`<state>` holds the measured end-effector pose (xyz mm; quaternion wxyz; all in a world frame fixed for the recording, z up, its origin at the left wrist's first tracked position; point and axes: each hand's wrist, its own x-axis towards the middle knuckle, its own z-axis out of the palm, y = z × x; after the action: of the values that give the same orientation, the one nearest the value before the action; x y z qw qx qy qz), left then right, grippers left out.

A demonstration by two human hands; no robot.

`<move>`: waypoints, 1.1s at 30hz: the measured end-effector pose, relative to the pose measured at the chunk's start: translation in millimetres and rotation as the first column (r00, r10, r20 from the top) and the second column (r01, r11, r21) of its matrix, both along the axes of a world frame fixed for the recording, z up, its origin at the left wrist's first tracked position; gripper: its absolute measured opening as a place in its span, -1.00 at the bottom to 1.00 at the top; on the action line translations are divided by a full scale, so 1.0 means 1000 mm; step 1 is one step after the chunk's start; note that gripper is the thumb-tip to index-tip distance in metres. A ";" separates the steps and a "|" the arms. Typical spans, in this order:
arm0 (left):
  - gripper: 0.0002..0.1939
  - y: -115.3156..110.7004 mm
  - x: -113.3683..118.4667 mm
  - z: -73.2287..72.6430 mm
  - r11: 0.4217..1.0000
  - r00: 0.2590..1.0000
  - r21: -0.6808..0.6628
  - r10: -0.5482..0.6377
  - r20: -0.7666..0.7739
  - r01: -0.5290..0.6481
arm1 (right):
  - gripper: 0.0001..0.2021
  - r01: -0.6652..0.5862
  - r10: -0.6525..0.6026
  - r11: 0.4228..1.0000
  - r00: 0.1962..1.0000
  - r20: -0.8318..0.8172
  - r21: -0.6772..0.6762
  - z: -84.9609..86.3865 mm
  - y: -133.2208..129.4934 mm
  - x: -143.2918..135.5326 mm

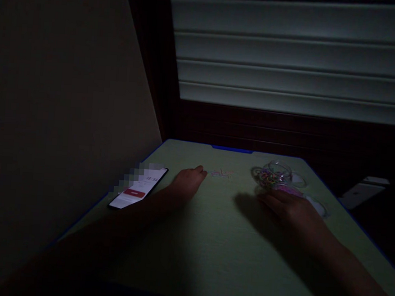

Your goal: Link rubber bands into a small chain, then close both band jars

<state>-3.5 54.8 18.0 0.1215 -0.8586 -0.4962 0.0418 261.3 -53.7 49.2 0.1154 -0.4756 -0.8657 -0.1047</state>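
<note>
My left hand (189, 181) rests on the pale green table (211, 239), its fingers pressed together at the left end of a small group of thin coloured pieces (221, 172). Whether it pinches one of them is too dark to tell. On the right, my right hand (286, 207) is closed, its fingertips low over the table; what they hold, if anything, is hidden. Just beyond it stands a clear jar (277, 171) with many small coloured loops in and around it. A pink heap (289, 189) lies between that hand and the jar.
A lit phone (138, 189) lies at the table's left side, near the wall. Round clear lids or containers (318, 207) sit right of the jar. Another phone (365, 192) is beyond the right edge. A slatted panel (291, 60) rises behind the table.
</note>
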 end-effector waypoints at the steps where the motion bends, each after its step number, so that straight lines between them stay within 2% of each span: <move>1: -0.76 0.000 0.000 0.000 1.000 1.000 0.002 0.001 -0.006 -0.001 | -0.76 -0.001 0.001 1.000 1.000 -0.004 0.005 0.000 0.000 0.000; 5: -0.75 -0.002 0.000 -0.001 1.000 1.000 0.016 -0.009 -0.027 0.010 | -0.76 -0.004 0.005 1.000 1.000 -0.014 0.020 -0.003 0.001 0.001; 12: -0.74 0.000 0.001 -0.003 0.999 0.999 0.049 -0.005 -0.038 0.007 | -0.78 0.002 -0.003 0.998 1.000 -0.026 -0.056 0.000 0.000 -0.001; 19: -0.73 -0.005 0.001 0.001 0.998 1.000 0.055 -0.001 -0.028 0.002 | -0.79 0.008 -0.009 1.000 0.999 -0.032 -0.009 -0.001 0.001 0.000; 24: -0.76 -0.012 0.006 0.003 0.996 1.000 0.093 0.012 0.008 -0.013 | -0.79 0.017 -0.018 1.000 1.000 -0.022 -0.024 -0.001 0.002 -0.001; 26: -0.77 -0.016 0.009 0.002 0.993 0.998 0.114 -0.016 0.060 0.009 | -0.79 0.024 -0.024 1.000 1.000 -0.015 -0.010 -0.001 0.002 -0.001; 29: -0.77 -0.024 0.015 -0.002 0.987 0.968 0.142 -0.108 0.225 0.077 | -0.78 0.047 -0.047 0.998 0.999 -0.003 0.052 -0.002 0.002 -0.001; 33: -0.79 -0.036 0.028 -0.007 0.980 0.835 0.108 -0.197 0.513 0.165 | -0.77 0.086 -0.083 0.987 0.996 -0.026 0.134 -0.002 0.002 -0.001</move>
<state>24.1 18.5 11.2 0.0113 -0.8767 -0.4282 -0.2190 260.7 -51.6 47.1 0.1516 -0.5041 -0.8345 -0.1631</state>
